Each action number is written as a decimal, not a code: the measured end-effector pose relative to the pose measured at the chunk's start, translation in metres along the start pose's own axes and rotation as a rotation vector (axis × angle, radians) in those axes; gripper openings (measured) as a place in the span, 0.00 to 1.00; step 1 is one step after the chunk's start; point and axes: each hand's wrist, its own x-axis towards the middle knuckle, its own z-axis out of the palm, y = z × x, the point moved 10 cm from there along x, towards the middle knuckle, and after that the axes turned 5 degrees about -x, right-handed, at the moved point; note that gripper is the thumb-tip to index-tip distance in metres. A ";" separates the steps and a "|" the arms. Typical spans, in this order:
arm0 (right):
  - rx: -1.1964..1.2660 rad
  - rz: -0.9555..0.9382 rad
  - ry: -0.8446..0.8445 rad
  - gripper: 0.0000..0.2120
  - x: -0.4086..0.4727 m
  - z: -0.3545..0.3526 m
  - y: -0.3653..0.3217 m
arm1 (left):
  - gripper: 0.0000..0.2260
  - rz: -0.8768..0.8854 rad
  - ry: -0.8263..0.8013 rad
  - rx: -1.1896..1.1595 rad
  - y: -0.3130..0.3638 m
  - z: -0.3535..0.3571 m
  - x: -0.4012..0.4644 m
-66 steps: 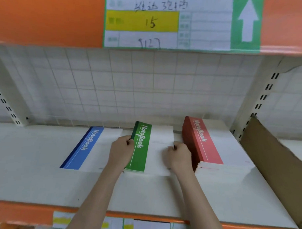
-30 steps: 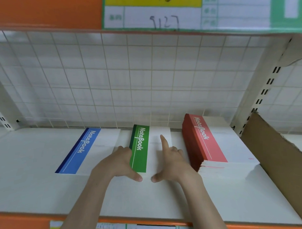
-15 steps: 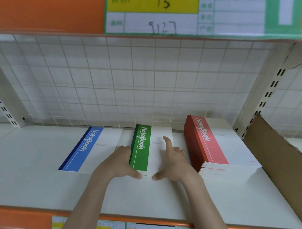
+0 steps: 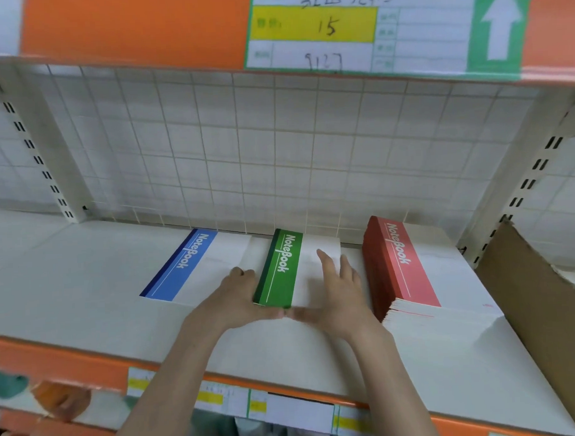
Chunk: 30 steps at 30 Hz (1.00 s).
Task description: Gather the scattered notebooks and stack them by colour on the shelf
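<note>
Reads "NoteBook" in white down the coloured band of each cover. Lying flat on the white shelf (image 4: 70,290): a blue notebook (image 4: 196,270) at left, a thin green notebook stack (image 4: 280,270) in the middle, a tall red notebook stack (image 4: 408,272) at right, all near the wire-grid back. Framed from both sides, the green stack: left hand (image 4: 233,301) against its left edge, fingers straight along the spine side, thumb along the front edge; right hand (image 4: 337,291) flat on the white part of the cover, fingers extended, thumb along the front edge. Thumb tips meeting at the front. Both grips released, pressing rather than clutching. Overhead, fixed to the orange rail, a shelf label (image 4: 354,29) with handwritten "15" on a yellow field, what looks like "9127" beneath, illegible handwriting above, and a white arrow on green pointing up. At far right, leaning, a brown cardboard sheet (image 4: 543,306). Along the orange front lip, small price tags (image 4: 286,410), too blurred to read.
</note>
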 end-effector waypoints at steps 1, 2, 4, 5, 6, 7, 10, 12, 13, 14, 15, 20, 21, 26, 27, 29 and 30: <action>0.015 -0.034 0.054 0.50 -0.003 -0.005 -0.005 | 0.39 -0.009 0.035 -0.006 -0.002 -0.003 -0.005; 0.035 -0.075 0.110 0.44 -0.006 -0.009 -0.011 | 0.39 -0.016 0.076 -0.024 -0.004 -0.007 -0.010; 0.077 -0.163 0.203 0.30 -0.015 -0.015 -0.025 | 0.35 -0.016 0.174 -0.073 -0.008 -0.015 -0.025; 0.096 -0.203 0.233 0.24 -0.020 -0.017 -0.032 | 0.33 -0.011 0.228 -0.094 -0.010 -0.019 -0.033; 0.109 -0.244 0.251 0.21 -0.024 -0.016 -0.040 | 0.30 -0.009 0.286 -0.111 -0.013 -0.025 -0.043; 0.117 -0.285 0.256 0.18 -0.028 -0.014 -0.049 | 0.27 -0.013 0.343 -0.121 -0.017 -0.032 -0.054; 0.156 -0.393 0.221 0.13 -0.040 -0.002 -0.077 | 0.22 -0.070 0.493 -0.092 -0.035 -0.051 -0.090; 0.182 -0.455 0.169 0.12 -0.047 0.012 -0.100 | 0.20 -0.108 0.577 -0.042 -0.050 -0.063 -0.117; 0.190 -0.487 0.144 0.11 -0.051 0.020 -0.113 | 0.19 -0.130 0.616 -0.035 -0.059 -0.069 -0.132; 0.199 -0.522 0.117 0.11 -0.056 0.030 -0.126 | 0.18 -0.157 0.657 -0.038 -0.070 -0.074 -0.148; 0.213 -0.555 0.086 0.10 -0.061 0.040 -0.140 | 0.16 -0.189 0.697 -0.044 -0.081 -0.080 -0.165; 0.255 -0.735 -0.081 0.09 -0.094 0.092 -0.216 | 0.14 -0.361 0.821 -0.031 -0.146 -0.095 -0.248; 0.253 -0.771 -0.109 0.09 -0.102 0.102 -0.233 | 0.14 -0.406 0.836 -0.032 -0.161 -0.096 -0.265; 0.262 -0.926 -0.253 0.10 -0.147 0.159 -0.309 | 0.14 -0.641 0.875 -0.042 -0.235 -0.098 -0.348; 0.258 -0.942 -0.290 0.10 -0.154 0.173 -0.323 | 0.13 -0.682 0.880 -0.050 -0.249 -0.099 -0.366; 0.242 -0.968 -0.349 0.11 -0.169 0.201 -0.352 | 0.13 -0.749 0.883 -0.057 -0.276 -0.100 -0.398; 0.235 -0.980 -0.369 0.11 -0.177 0.213 -0.367 | 0.13 -0.774 0.884 -0.068 -0.290 -0.100 -0.414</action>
